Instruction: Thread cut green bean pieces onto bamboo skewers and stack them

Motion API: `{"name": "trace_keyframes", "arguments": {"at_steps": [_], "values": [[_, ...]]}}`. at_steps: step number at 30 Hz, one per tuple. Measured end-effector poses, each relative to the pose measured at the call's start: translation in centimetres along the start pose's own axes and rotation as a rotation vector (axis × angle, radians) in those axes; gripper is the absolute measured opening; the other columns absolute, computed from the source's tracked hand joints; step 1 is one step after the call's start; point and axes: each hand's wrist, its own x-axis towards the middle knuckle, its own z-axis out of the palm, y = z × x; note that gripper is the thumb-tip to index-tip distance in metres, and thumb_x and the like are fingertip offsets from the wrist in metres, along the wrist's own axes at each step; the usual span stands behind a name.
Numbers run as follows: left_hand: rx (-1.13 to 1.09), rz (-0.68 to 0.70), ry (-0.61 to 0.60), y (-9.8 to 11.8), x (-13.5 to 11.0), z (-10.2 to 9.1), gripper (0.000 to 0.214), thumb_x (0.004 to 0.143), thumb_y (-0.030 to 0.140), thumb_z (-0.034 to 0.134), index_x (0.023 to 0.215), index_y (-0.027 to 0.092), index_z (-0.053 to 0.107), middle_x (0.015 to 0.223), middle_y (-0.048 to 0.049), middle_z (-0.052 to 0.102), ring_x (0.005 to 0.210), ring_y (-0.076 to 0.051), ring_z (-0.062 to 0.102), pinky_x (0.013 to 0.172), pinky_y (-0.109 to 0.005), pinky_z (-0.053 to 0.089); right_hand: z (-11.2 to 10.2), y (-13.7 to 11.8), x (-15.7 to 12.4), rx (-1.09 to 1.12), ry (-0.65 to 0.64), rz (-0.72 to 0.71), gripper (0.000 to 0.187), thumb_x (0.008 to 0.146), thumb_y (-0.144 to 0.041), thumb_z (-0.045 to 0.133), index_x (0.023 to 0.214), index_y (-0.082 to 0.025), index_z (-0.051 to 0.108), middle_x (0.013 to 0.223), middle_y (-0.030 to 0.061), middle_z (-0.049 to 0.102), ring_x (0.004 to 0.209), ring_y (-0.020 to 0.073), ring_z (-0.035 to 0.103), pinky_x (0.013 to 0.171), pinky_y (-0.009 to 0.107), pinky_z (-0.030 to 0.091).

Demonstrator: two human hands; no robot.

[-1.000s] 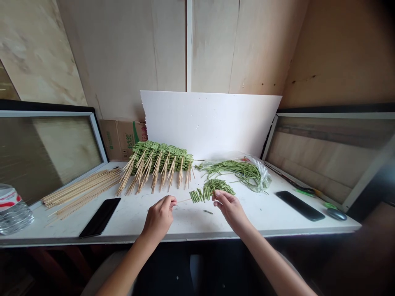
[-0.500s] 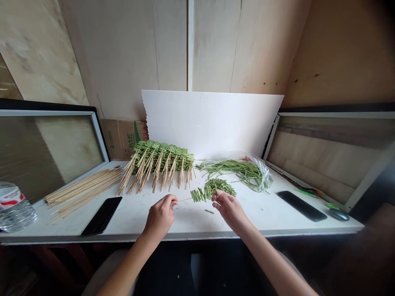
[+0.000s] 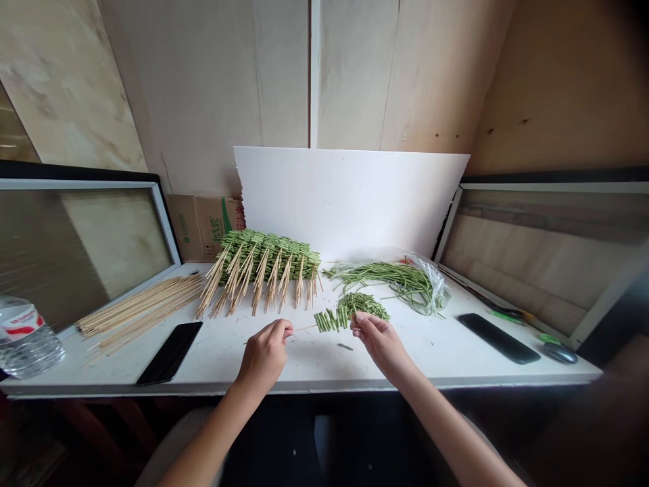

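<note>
My left hand pinches the bare end of a bamboo skewer, held level above the table. Several short green bean pieces are threaded crosswise along it. At the skewer's other end my right hand is closed, thumb and fingers pinching a green bean piece at the tip. Right behind lies a heap of cut green bean pieces, partly covered by my right hand. A single loose bean piece rests on the table below the skewer.
Finished bean skewers are stacked at the back left, beside loose bamboo skewers. Long uncut beans lie in a clear plastic bag. Phones, a water bottle and a computer mouse are on the white table.
Both hands hold nearly the same pose on the skewer and bean piece. The whole view has shifted very slightly.
</note>
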Motion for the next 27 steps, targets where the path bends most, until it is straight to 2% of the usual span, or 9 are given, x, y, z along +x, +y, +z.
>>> {"name": "trace_keyframes", "arguments": {"at_steps": [7, 17, 22, 27], "values": [[0.026, 0.035, 0.014, 0.10, -0.10, 0.04, 0.038, 0.081, -0.009, 0.037, 0.091, 0.022, 0.057, 0.083, -0.0024, 0.071, 0.087, -0.018, 0.075, 0.064, -0.023, 0.054, -0.48, -0.13, -0.10, -0.169, 0.019, -0.064, 0.031, 0.080, -0.055, 0.077, 0.084, -0.025, 0.078, 0.081, 0.0034, 0.069, 0.081, 0.0214, 0.059, 0.080, 0.035, 0.046], [0.002, 0.026, 0.006, 0.31, 0.02, 0.07, 0.034, 0.084, -0.007, 0.039, 0.092, 0.022, 0.055, 0.085, -0.0026, 0.071, 0.089, -0.018, 0.075, 0.064, -0.023, 0.052, -0.77, 0.00, 0.18, -0.176, 0.073, -0.051, 0.033, 0.078, -0.053, 0.079, 0.090, -0.023, 0.079, 0.088, 0.0065, 0.073, 0.087, 0.0233, 0.062, 0.077, 0.035, 0.047], [0.020, 0.037, 0.000, 0.35, 0.00, 0.09, 0.037, 0.082, -0.010, 0.037, 0.092, 0.021, 0.055, 0.082, -0.0017, 0.069, 0.088, -0.018, 0.074, 0.065, -0.023, 0.051, -0.74, -0.03, 0.04, -0.204, 0.052, -0.011, 0.032, 0.081, -0.053, 0.077, 0.091, -0.023, 0.080, 0.102, 0.0081, 0.075, 0.100, 0.0248, 0.062, 0.083, 0.035, 0.047], [0.039, 0.062, 0.013, 0.38, -0.16, 0.30, 0.039, 0.081, -0.012, 0.037, 0.092, 0.021, 0.054, 0.083, -0.0022, 0.069, 0.086, -0.018, 0.073, 0.066, -0.023, 0.052, -0.58, 0.04, -0.14, -0.238, 0.071, -0.030, 0.031, 0.082, -0.052, 0.076, 0.091, -0.023, 0.080, 0.100, 0.0067, 0.075, 0.096, 0.0235, 0.061, 0.082, 0.034, 0.047]]}}
